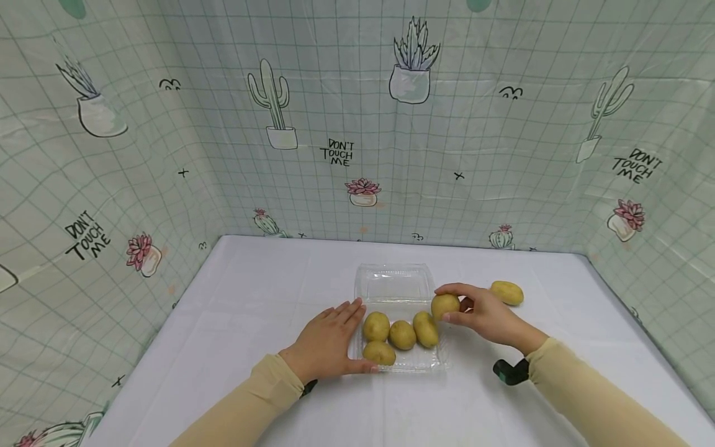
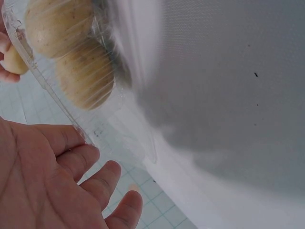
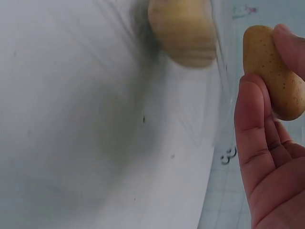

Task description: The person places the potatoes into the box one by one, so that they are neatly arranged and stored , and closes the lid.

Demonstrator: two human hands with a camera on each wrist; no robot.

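Note:
A clear plastic clamshell box [image 1: 416, 360] lies with its lid [image 1: 393, 283] folded back, away from the person. Several potatoes [image 1: 402, 335] sit in its base. My left hand [image 1: 326, 344] rests against the box's left side, fingers straight and thumb along the near edge; in the left wrist view the fingers [image 2: 114, 176] are extended by the clear wall. Between thumb and fingers, my right hand [image 1: 486, 313] pinches a potato [image 1: 444, 307] at the box's right rim. The right wrist view shows this held potato [image 3: 271, 71] raised off the table.
One loose potato [image 1: 507, 293] lies on the white table [image 1: 268, 279] just beyond the right hand. A patterned curtain [image 1: 313, 112] with cactus drawings stands around the back and sides. Dark wrist straps [image 1: 511, 372] show under the sleeves.

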